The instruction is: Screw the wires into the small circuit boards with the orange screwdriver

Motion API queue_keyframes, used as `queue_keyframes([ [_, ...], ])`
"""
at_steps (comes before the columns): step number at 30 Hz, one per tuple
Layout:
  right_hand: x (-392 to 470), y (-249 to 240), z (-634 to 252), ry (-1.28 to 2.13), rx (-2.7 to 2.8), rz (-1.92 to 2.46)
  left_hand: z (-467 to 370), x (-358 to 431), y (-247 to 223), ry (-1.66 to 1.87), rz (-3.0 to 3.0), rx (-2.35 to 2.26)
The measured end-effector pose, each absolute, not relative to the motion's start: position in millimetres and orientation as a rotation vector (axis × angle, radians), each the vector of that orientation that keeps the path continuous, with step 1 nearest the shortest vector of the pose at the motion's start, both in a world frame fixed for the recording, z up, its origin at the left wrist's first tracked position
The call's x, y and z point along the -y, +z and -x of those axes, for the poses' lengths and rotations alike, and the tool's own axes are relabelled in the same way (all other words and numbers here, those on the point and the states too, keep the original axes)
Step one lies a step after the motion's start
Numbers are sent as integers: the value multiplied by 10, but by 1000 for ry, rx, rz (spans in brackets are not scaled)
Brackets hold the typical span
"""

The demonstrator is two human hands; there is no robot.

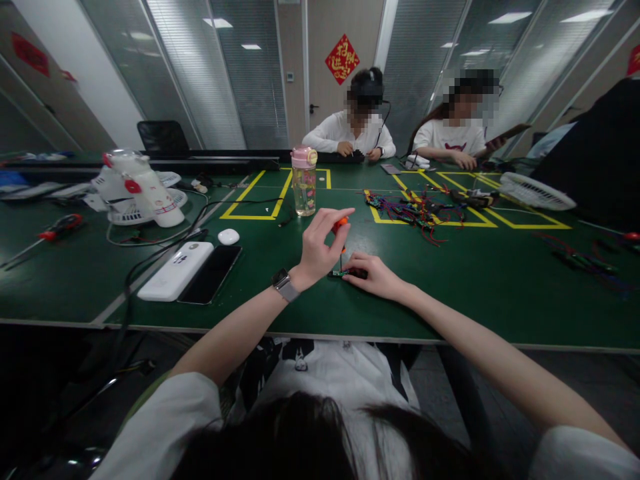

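A: Where are we seeing the small green circuit board point(337, 274)?

B: It is lying on the green table point(450, 287), close to the edge in front of us, with a dark piece point(357, 273) sitting at its right end.

A: And how are our fingers standing?

B: Our right hand point(379, 277) is resting on the tabletop, its fingers gripping the dark piece. Our left hand point(319, 245) is pinching an orange-handled screwdriver point(342, 224) between thumb and fingers, and the shaft is pointing straight down at the board.

A: Are we touching the board with the tip?

B: It is looking that way, but the spot is showing too small for us to tell.

A: What are we finding further out?

B: A watch point(285, 285) is circling our left wrist. A pink-lidded bottle point(305, 190) is standing just beyond that hand. On the left, a dark phone point(211, 273) is lying beside a white slab point(177, 270); on the right, tangled wires point(417, 212) are spreading across yellow outlines.

A: Who is facing us?

B: Two people in white tops are sitting opposite, and the right-hand one is holding something flat and dark.
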State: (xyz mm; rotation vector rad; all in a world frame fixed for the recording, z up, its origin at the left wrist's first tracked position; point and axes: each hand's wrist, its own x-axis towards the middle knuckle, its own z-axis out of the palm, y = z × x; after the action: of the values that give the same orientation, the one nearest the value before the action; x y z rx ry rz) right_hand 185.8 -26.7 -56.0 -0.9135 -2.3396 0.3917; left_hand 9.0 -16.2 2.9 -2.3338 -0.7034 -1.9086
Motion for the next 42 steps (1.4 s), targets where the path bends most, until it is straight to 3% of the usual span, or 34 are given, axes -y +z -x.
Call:
queue_keyframes([
  [42,253,-573,-1863,410,2336,909,-87,148,28,-1998,2360,597],
])
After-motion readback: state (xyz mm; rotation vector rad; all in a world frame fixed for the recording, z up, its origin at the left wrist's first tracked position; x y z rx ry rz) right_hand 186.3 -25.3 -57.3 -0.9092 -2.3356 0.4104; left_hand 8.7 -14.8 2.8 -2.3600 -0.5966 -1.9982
